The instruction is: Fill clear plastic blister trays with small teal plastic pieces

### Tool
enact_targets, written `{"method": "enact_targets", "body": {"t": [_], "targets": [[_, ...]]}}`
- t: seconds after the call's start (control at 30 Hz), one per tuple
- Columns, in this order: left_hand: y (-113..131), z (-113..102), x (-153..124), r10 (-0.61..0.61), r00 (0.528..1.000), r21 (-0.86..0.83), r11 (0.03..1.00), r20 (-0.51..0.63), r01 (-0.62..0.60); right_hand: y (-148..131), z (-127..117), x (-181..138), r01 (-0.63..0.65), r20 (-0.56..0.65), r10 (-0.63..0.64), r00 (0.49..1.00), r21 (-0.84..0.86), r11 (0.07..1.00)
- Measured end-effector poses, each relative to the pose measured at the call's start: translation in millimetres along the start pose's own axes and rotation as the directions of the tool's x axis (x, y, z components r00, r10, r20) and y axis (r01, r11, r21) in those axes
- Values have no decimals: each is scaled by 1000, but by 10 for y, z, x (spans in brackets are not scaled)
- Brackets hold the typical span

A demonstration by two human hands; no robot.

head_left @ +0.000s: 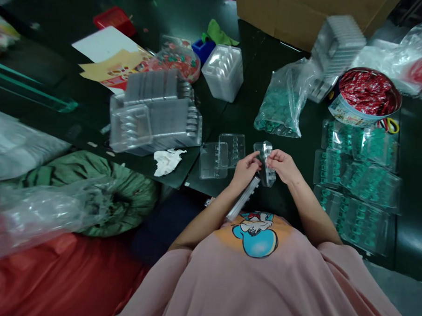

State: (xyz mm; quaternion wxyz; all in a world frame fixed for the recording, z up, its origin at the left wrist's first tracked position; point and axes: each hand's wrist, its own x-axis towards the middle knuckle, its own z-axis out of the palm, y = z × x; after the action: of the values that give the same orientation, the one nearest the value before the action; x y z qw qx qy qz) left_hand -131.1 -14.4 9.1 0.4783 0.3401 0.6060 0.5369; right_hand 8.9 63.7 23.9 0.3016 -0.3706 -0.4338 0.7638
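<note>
A dark green surface (242,117) spreads before the person, with a brown cardboard box (308,15) standing at its far side. On the left rises a broad pile of transparent blister trays (153,116); on the right, overlapping rows of trays with green pieces (358,183) cover a similar area. Beyond those rows, a round tin (353,113) holds shiny red packets (371,93), and to its left lies a transparent bag of green pieces (279,103). Another upright stack of transparent containers (223,72) stands beyond the big pile. Nearer the person, two transparent trays (214,160) lie partly overlapping, left of the hands. The right hand (280,165) pinches the right side of a single blister tray (267,170), which is tilted between both hands near the surface's front edge. The left hand (246,171) is half curled, a finger reaching to that tray's left side; whether it grips cannot be told. Under the left wrist sits a slim tray stack (244,199). Smaller still are a crumpled white tissue (168,161) beside the big pile and a yellow handle (393,126) by the tin.
</note>
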Motion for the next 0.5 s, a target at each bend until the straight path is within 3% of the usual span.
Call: {"method": "enact_targets", "body": {"t": [0.1,0.17,0.33,0.5], "targets": [[-51,-83,19,37,989,22,999,-144,-35,-142,-116,16,9,-38,-9,999,19,1000],[-94,-161,28,72,958,12,997,-279,-72,-245,-210,36,33,-50,-32,998,21,999],[-177,-391,50,110,800,-29,987,-590,-157,-389,-316,114,60,-85,-56,995,47,997],[-234,-545,-11,180,684,12,970,-707,-243,-318,-171,263,80,-97,-82,992,-29,996]]}}
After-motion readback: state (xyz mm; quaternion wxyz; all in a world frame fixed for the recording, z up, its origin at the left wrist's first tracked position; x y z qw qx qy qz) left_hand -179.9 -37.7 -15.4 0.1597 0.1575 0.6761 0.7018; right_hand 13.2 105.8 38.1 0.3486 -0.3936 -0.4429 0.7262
